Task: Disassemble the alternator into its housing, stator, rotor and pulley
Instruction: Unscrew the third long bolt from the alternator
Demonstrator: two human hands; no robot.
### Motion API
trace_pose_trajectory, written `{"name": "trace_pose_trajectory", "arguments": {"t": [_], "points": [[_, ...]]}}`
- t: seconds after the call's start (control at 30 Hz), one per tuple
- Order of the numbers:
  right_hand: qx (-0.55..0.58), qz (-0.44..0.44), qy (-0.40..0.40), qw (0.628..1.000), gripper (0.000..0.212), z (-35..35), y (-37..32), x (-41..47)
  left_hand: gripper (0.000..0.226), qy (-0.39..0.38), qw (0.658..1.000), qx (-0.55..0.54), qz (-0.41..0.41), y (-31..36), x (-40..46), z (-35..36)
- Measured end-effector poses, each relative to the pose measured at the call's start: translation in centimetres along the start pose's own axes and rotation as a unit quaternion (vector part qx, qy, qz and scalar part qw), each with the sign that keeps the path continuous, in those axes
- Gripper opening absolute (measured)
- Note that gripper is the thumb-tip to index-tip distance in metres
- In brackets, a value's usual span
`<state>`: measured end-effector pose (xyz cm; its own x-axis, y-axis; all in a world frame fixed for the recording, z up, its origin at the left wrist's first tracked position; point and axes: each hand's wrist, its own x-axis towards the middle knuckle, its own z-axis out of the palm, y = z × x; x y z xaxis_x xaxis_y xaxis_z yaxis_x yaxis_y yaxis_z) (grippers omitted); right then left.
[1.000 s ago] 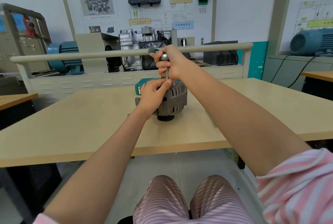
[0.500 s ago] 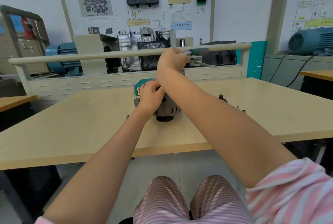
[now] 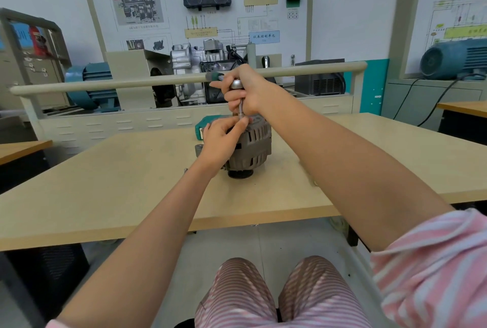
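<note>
Nearest the camera: striped pink trousers and a striped sleeve. Both forearms reach forward over the front edge of the bench.

Mid-bench: the alternator stands on end, its dark pulley underneath against the benchtop and its slotted grey housing facing up. It appears unopened; stator and rotor are not visible, presumably inside.

Left hand: fingers wrapped around the upper left side of the housing, fingertips pinched at the foot of a thin metal shaft on top. Grip is closed on the alternator body as a brace.

Right hand: closed around a ratchet wrench. Its round metal head shows above the fist, the green handle pokes out to the left, and the shaft runs straight down to the top of the housing. The socket and the fastener itself are hidden by the fingers.

Judgement: a fastener on the rear face is being worked loose; the task is at an early stage.

Risks:
- The alternator balances on the narrow pulley, so sideways force from the handle could tip or spin it if the left hand slackens.
- If the shaft leans, the socket may slip off and round the fastener.
- Left fingertips sit right at the shaft base, so a slip could pinch them.

Behind the alternator: a green case, partly hidden. Beyond the bench: a pale rail, then a gearbox training stand and a wall panel.
</note>
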<state>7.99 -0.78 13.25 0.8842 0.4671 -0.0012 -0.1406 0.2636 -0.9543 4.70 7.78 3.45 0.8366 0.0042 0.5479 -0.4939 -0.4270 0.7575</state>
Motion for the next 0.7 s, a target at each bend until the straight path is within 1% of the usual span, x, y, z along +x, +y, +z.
{"name": "trace_pose_trajectory", "arguments": {"t": [0.07, 0.13, 0.2, 0.27, 0.37, 0.43, 0.57, 0.67, 0.7], "points": [[0.005, 0.008, -0.018, 1.000, 0.028, 0.0, 0.0, -0.1, 0.022, -0.003, 1.000, 0.006, 0.002, 0.0, 0.0, 0.0], [0.009, 0.009, -0.019, 1.000, 0.027, -0.1, 0.1, -0.2, 0.023, -0.003, 1.000, 0.008, 0.001, 0.0, 0.0, 0.0], [0.011, 0.004, -0.015, 1.000, 0.027, -0.1, 0.2, -0.2, 0.023, 0.006, 1.000, 0.007, 0.002, 0.0, 0.0, -0.1], [0.022, -0.012, 0.006, 1.000, 0.028, 0.2, 0.3, -0.4, 0.022, 0.016, 1.000, 0.004, 0.003, 0.1, 0.0, 0.0], [0.057, -0.043, 0.066, 0.995, 0.019, 0.7, 0.5, -0.3, 0.023, 0.019, 1.000, 0.000, 0.000, 0.1, 0.0, 0.0], [0.074, -0.063, 0.120, 0.988, 0.019, 1.1, 0.7, -0.2, 0.023, 0.024, 1.000, 0.000, -0.002, 0.0, 0.0, 0.1], [0.105, -0.124, 0.232, 0.959, 0.019, 1.9, 1.2, 0.1, 0.022, 0.040, 0.999, 0.003, -0.022, 0.1, 0.1, 0.3], [0.111, -0.163, 0.279, 0.940, 0.016, 2.2, 1.4, 0.4, 0.030, 0.045, 0.998, -0.003, -0.035, 0.0, 0.2, 0.4], [0.110, -0.175, 0.291, 0.934, 0.017, 2.3, 1.4, 0.4, 0.033, 0.048, 0.998, -0.002, -0.037, -0.1, 0.2, 0.4]]}}
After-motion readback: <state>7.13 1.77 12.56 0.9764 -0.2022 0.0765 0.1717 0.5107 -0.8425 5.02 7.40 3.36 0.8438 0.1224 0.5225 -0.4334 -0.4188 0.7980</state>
